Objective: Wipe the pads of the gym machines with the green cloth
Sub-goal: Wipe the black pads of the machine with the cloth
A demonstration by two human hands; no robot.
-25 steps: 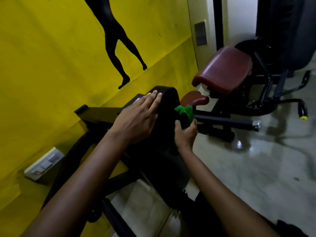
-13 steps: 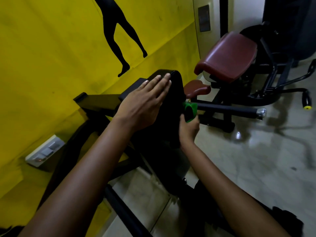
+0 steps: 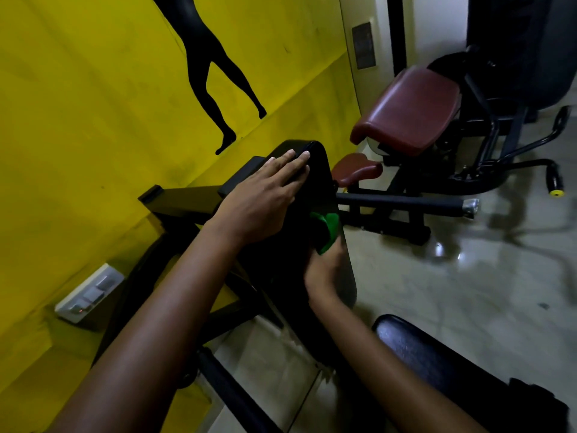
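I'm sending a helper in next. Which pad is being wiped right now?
Start at the yellow wall with the black silhouette. Just before it stands an upright black pad, left hand flat on top, green cloth against its face. The pads behind are maroon.

A gym room, seen from above by someone standing at a machine. A bright yellow wall (image 3: 78,104) carries a black silhouette of an athlete's legs (image 3: 215,76). Close by stands a weight machine with a black upright pad (image 3: 315,182) on a black steel frame. Behind it is another machine with a dark red padded seat (image 3: 409,110), a smaller red pad (image 3: 356,168) and a foam-covered bar (image 3: 402,203). The floor (image 3: 468,292) is pale, glossy stone.
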